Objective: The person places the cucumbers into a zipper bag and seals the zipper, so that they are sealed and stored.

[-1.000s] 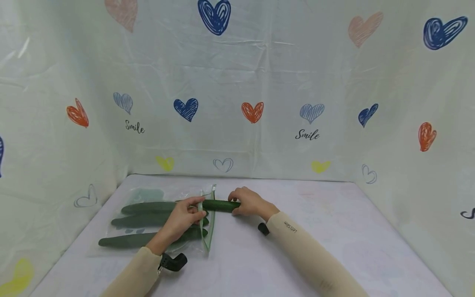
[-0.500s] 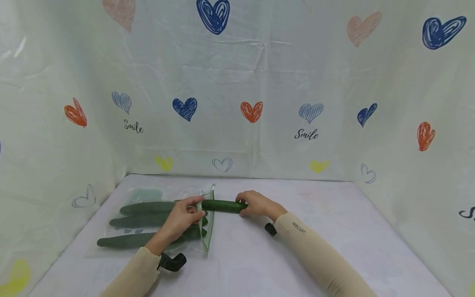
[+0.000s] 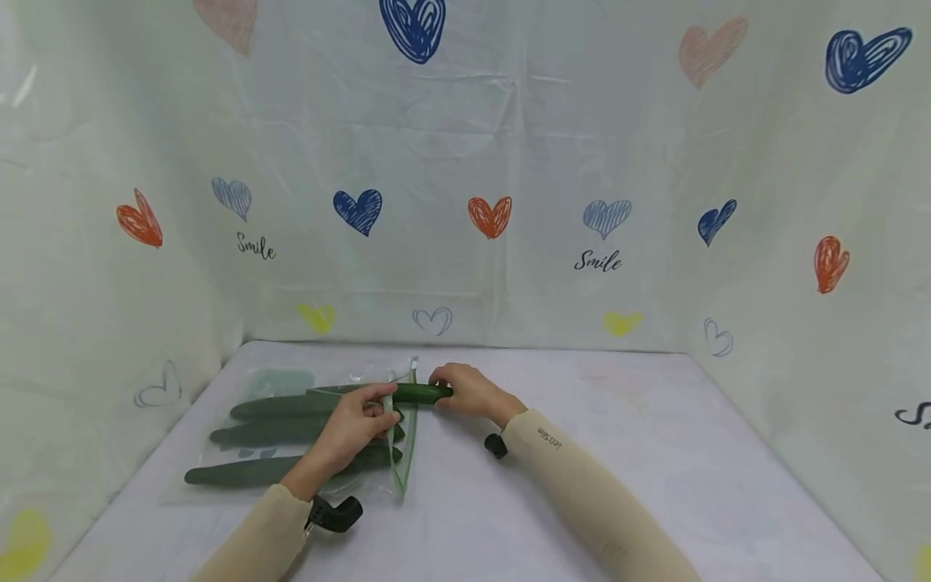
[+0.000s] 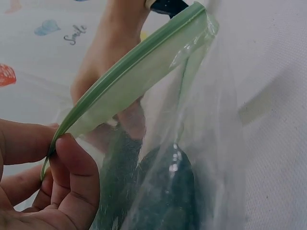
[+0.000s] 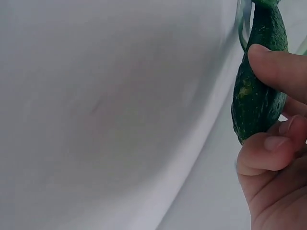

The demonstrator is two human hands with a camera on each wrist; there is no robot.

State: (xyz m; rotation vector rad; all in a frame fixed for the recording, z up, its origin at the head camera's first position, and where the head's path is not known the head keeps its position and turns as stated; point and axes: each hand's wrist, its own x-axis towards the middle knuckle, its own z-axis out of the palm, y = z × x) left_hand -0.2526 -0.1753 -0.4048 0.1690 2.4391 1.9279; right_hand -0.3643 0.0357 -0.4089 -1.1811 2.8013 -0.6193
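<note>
My left hand [image 3: 358,424] pinches the green zip edge [image 4: 103,84] of a clear plastic zip bag [image 3: 218,493], finger and thumb on either side of the strip in the left wrist view. The bag lies flat with its mouth toward the right. Through that mouth runs a dark green cucumber [image 3: 422,394], partly inside and partly out. Its outer end is gripped by my right hand [image 3: 473,394], thumb and fingers around it in the right wrist view [image 5: 259,100]. Three more cucumbers [image 3: 243,472] lie inside the bag, partly behind my left hand.
The bag rests on the left half of a table with a white cover [image 3: 582,469]. A pale curtain [image 3: 538,162] printed with hearts and the word Smile stands behind and at both sides. Each wrist carries a small black camera [image 3: 338,514].
My right hand first shifts right to the cucumber's outer end, then moves left, sliding the cucumber deeper into the bag. My left hand keeps its pinch on the bag's edge.
</note>
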